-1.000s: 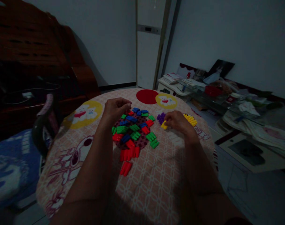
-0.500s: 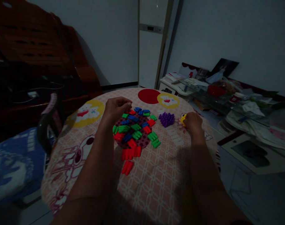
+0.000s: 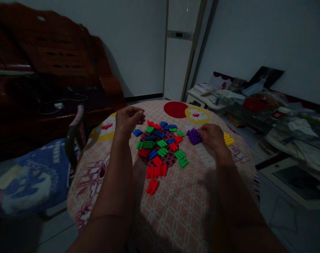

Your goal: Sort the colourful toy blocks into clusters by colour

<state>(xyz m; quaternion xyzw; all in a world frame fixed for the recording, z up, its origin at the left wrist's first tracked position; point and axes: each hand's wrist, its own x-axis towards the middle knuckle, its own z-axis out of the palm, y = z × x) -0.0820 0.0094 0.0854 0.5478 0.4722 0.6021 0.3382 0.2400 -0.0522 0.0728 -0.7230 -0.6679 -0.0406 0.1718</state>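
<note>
My left hand (image 3: pixel 129 121) is held up at the left of a spread of plastic toy blocks, its fingers curled together; anything inside them is hidden. Just below it lies a blue block (image 3: pixel 137 133). My right hand (image 3: pixel 211 136) reaches to the purple toy blocks (image 3: pixel 194 136), which stand bunched with their knobs up. Its fingers pinch at the right edge of that bunch. Right of my right wrist is a bunch of yellow blocks (image 3: pixel 228 139). Green blocks (image 3: pixel 149 144) and red blocks (image 3: pixel 156 171) lie between my arms, with more blue ones among them.
The round table has a patterned pink cloth (image 3: pixel 175 207). At the left stand a chair with a blue cushion (image 3: pixel 44 175) and a dark wooden bench (image 3: pixel 62 52). A cluttered glass-topped cabinet (image 3: pixel 236 109) is at the right, and a tall white unit (image 3: pixel 178 63) at the back.
My right hand has moved left from the yellow blocks to the purple ones, uncovering the yellow bunch. My left hand stays raised beside the blocks. The view has turned a little to the left.
</note>
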